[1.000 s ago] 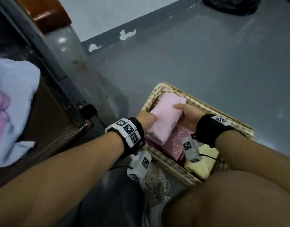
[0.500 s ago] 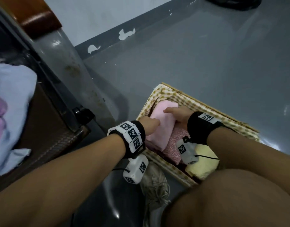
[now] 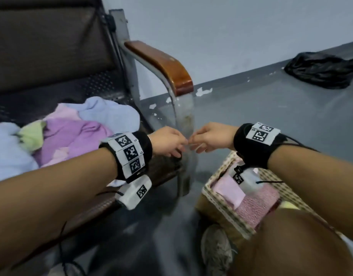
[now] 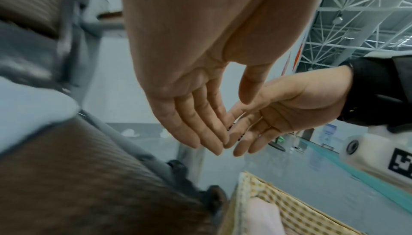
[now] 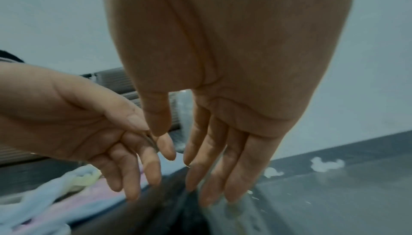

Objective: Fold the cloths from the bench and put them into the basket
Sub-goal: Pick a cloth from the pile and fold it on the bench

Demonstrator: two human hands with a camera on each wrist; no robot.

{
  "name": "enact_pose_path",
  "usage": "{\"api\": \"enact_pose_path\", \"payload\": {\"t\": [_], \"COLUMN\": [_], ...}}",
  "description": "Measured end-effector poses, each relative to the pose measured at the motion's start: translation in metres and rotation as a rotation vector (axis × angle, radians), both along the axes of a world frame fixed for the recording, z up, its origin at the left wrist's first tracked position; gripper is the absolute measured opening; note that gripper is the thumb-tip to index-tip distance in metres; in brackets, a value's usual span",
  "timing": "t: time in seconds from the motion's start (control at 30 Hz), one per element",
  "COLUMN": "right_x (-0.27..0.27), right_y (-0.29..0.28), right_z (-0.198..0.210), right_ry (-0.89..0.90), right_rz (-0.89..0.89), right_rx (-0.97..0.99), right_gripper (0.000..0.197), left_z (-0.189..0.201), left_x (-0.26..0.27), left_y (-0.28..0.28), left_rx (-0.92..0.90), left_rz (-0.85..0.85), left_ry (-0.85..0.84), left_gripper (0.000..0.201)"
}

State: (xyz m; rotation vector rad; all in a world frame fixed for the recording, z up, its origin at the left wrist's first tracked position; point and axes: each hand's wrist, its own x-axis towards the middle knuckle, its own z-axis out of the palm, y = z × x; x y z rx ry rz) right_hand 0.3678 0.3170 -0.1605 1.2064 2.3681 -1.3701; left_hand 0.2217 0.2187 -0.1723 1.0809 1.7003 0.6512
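Both hands up in the air between bench and basket, empty. Left hand (image 3: 167, 141) and right hand (image 3: 211, 139) nearly meet fingertip to fingertip, just in front of the grey metal armrest post (image 3: 183, 116). Wrist views: fingers on both extended and relaxed, thumbs loose, nothing held. Left fingertips (image 4: 214, 143) overlap the right hand's fingers in the left wrist view; contact can't be confirmed.

Edges: wooden armrest (image 3: 167, 64) curves over above and behind the hands, post directly behind them. Bench (image 3: 52, 56) seat edge runs under the left forearm. Open grey floor (image 3: 271, 120) to the right of the post and beyond the basket. Black bag (image 3: 321, 70) lies far right by the wall, well apart.

Cloths: loose pile (image 3: 62, 136) on the bench seat, left of the left hand, near its wrist — blue, purple, pink, a bit of green. Unfolded.

Basket (image 3: 215, 176) on the floor below the right wrist. Inside it a folded pale pink cloth (image 3: 229, 188), beside a textured darker pink one (image 3: 257, 206), and a yellow one (image 3: 289, 205) at the near end, mostly hidden by the knee (image 3: 291, 246).
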Motion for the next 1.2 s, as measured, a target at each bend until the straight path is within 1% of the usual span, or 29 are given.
{"api": "enact_pose_path", "payload": {"t": [0.1, 0.17, 0.27, 0.33, 0.37, 0.43, 0.5, 0.57, 0.6, 0.63, 0.67, 0.7, 0.73, 0.77, 0.8, 0.87, 0.93, 0.97, 1.0, 1.07, 1.1, 1.17, 1.2], "right_x": [-0.061, -0.099, -0.148, -0.171, -0.179, -0.187, -0.189, -0.189, -0.190, -0.192, -0.194, -0.197, -0.199, -0.203, -0.206, -0.213, -0.218, -0.219, -0.220, -0.218, -0.215, -0.212, -0.211], "right_y": [-0.034, -0.056, -0.081, -0.091, -0.094, -0.098, -0.099, -0.094, -0.089, -0.083, -0.079, -0.076, -0.074, -0.071, -0.070, -0.071, -0.071, -0.071, -0.071, -0.068, -0.066, -0.061, -0.059], "right_z": [0.020, 0.025, 0.020, 0.008, 0.000, -0.019, -0.039, -0.054, -0.059, -0.063, -0.066, -0.068, -0.067, -0.067, -0.067, -0.062, -0.055, -0.051, -0.049, -0.047, -0.046, -0.049, -0.052], "right_ry": [0.055, 0.056, 0.010, 0.004, -0.003, -0.052, -0.144, -0.223, -0.231, -0.214, -0.187, -0.164, -0.129, -0.084, -0.015, 0.190, 0.339, 0.385, 0.423, 0.451, 0.433, 0.366, 0.325], "right_rz": [0.112, 0.177, 0.237, 0.274, 0.306, 0.387, 0.493, 0.616, 0.648, 0.663, 0.652, 0.637, 0.624, 0.614, 0.595, 0.517, 0.429, 0.380, 0.339, 0.291, 0.294, 0.353, 0.416], "right_rx": [-0.024, -0.056, 0.010, 0.088, 0.151, 0.287, 0.361, 0.443, 0.495, 0.547, 0.599, 0.657, 0.700, 0.730, 0.715, 0.602, 0.497, 0.445, 0.394, 0.305, 0.287, 0.275, 0.299], "right_gripper": [0.034, 0.036, 0.031, 0.028, 0.028, 0.034, 0.050, 0.060, 0.059, 0.053, 0.040, 0.024, 0.015, 0.022, 0.028, 0.031, 0.031, 0.028, 0.023, 0.013, 0.015, 0.030, 0.033], "left_z": [0.014, 0.015, 0.002, -0.012, -0.021, -0.040, -0.057, -0.068, -0.071, -0.072, -0.073, -0.072, -0.072, -0.072, -0.072, -0.069, -0.064, -0.060, -0.055, -0.043, -0.037, -0.028, -0.024], "left_x": [-0.049, -0.078, -0.114, -0.129, -0.134, -0.140, -0.143, -0.144, -0.145, -0.146, -0.146, -0.146, -0.146, -0.145, -0.143, -0.142, -0.147, -0.150, -0.152, -0.155, -0.154, -0.154, -0.153], "left_y": [-0.044, -0.072, -0.108, -0.124, -0.130, -0.137, -0.141, -0.141, -0.139, -0.136, -0.133, -0.130, -0.128, -0.125, -0.124, -0.122, -0.121, -0.121, -0.121, -0.121, -0.122, -0.124, -0.124], "left_rx": [0.030, 0.052, 0.049, 0.003, -0.030, -0.104, -0.149, -0.149, -0.141, -0.132, -0.118, -0.099, -0.070, -0.033, 0.011, 0.110, 0.199, 0.242, 0.292, 0.395, 0.434, 0.491, 0.512], "left_rz": [0.060, 0.096, 0.124, 0.134, 0.137, 0.150, 0.120, 0.071, 0.059, 0.061, 0.075, 0.093, 0.114, 0.138, 0.168, 0.276, 0.397, 0.435, 0.453, 0.497, 0.542, 0.632, 0.649], "left_ry": [0.046, 0.114, 0.302, 0.461, 0.527, 0.572, 0.585, 0.620, 0.637, 0.641, 0.628, 0.612, 0.596, 0.577, 0.551, 0.528, 0.598, 0.613, 0.607, 0.549, 0.508, 0.441, 0.410], "left_gripper": [0.013, 0.013, 0.021, 0.023, 0.027, 0.044, 0.059, 0.066, 0.066, 0.064, 0.058, 0.047, 0.040, 0.041, 0.043, 0.044, 0.029, 0.022, 0.020, 0.024, 0.024, 0.022, 0.022]}}
